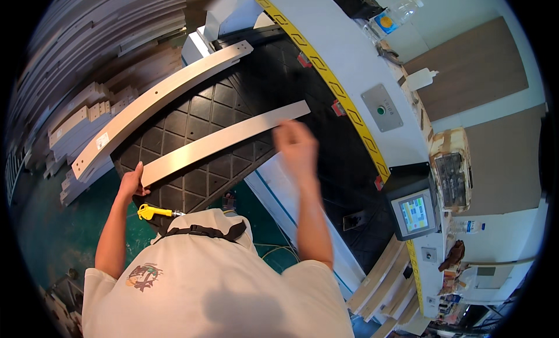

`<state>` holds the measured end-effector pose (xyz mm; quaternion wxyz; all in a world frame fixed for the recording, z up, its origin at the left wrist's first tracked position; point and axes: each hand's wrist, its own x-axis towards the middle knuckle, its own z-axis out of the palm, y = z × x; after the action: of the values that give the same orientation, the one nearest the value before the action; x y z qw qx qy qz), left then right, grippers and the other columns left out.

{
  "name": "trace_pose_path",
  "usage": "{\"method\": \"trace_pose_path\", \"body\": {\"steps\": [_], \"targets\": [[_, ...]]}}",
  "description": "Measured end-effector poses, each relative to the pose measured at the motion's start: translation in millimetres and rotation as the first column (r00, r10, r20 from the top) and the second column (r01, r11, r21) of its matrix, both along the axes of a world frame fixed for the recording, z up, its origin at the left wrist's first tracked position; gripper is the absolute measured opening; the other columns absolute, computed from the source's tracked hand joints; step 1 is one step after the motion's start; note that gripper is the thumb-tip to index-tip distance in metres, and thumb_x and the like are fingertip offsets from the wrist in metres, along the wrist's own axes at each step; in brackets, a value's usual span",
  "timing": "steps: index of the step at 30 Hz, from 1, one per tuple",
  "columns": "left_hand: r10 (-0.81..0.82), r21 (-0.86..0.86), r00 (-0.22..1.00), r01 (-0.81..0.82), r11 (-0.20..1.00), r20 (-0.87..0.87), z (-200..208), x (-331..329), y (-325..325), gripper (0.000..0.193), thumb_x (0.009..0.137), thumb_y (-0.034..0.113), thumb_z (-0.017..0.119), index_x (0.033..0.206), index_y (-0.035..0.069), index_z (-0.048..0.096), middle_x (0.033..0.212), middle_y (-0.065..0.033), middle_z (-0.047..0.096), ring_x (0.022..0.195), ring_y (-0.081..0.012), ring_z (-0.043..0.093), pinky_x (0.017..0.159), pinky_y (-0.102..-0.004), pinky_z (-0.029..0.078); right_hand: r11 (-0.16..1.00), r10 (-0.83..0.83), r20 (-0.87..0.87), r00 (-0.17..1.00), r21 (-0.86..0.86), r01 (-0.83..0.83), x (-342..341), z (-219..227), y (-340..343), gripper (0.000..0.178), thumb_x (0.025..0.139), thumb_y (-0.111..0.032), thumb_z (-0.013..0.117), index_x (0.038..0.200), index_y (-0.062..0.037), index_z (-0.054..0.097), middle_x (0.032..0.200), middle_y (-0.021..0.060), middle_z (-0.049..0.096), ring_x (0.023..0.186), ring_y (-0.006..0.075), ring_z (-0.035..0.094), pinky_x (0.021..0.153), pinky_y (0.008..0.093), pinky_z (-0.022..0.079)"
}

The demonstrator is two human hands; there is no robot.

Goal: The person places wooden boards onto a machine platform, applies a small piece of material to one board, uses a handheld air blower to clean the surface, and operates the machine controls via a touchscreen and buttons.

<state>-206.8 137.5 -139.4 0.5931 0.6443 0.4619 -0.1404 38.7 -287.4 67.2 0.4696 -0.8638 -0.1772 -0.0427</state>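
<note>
A long, pale, flat board (221, 141) lies slantwise across a black grooved mat (198, 119). My left hand (134, 182) grips its near left end, thumb up along the end and fingers curling below. Close to the board's far right part is my right hand (296, 144), smeared by motion with its fingers bent. Whether it touches the board's edge cannot be made out. Beyond lies a longer, curved pale board (154, 96) with small holes and a white label, along the mat's far left edge.
Stacks of pale boards (87, 113) stand at the left. A yellow air gun (152, 211) hangs by my waist. To the right run a machine bed with a yellow strip (343, 99), red clamps (338, 108) and a touch screen (414, 212). More boards (381, 280) lie lower right.
</note>
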Motion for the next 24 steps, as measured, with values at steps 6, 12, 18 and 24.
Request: {"method": "trace_pose_path", "body": {"steps": [6,12,18,24], "targets": [[-0.037,0.13,0.998,0.044,0.99,-0.053,4,12,-11,0.076,0.103,0.068,0.051,0.099,-0.003,0.076,0.074,-0.0144,0.073,0.054,-0.0241,0.072,0.05,-0.0326,0.057,0.727,-0.235,0.784,0.574,-0.25,0.639,118,112,-178,0.026,0.096,-0.018,0.073,0.117,-0.0033,0.074,0.117,0.014,0.07,0.117,0.0346,0.061,0.103,0.0471,0.048],[-0.12,0.264,0.982,0.155,0.952,-0.144,9,19,-7,0.082,0.103,0.068,0.05,0.087,-0.009,0.075,0.068,-0.019,0.073,0.054,-0.0272,0.074,0.051,-0.0353,0.06,0.507,-0.075,0.849,0.523,-0.419,0.753,175,140,-180,0.029,0.092,-0.022,0.077,0.118,-0.0091,0.077,0.135,0.01,0.065,0.139,0.0348,0.051,0.111,0.0536,0.043],[-0.186,0.265,0.963,0.235,0.935,-0.197,18,11,-9,0.076,0.104,0.062,0.053,0.076,-0.006,0.071,0.067,-0.0158,0.072,0.054,-0.026,0.073,0.052,-0.0343,0.06,0.694,-0.278,0.881,0.383,-0.091,0.714,181,139,-207,0.026,0.096,-0.021,0.076,0.117,-0.0069,0.076,0.133,0.0104,0.067,0.132,0.0338,0.056,0.109,0.0497,0.046],[0.028,0.364,0.998,-0.044,0.93,0.051,-6,-20,-3,0.064,0.105,0.056,0.06,0.075,-0.001,0.066,0.067,-0.0097,0.069,0.055,-0.0183,0.068,0.05,-0.0304,0.053,0.713,-0.613,0.24,0.753,0.577,0.397,153,175,-242,0.024,0.105,-0.02,0.066,0.124,-0.005,0.063,0.106,0.0159,0.076,0.101,0.0239,0.071,0.09,0.0308,0.056]]}}
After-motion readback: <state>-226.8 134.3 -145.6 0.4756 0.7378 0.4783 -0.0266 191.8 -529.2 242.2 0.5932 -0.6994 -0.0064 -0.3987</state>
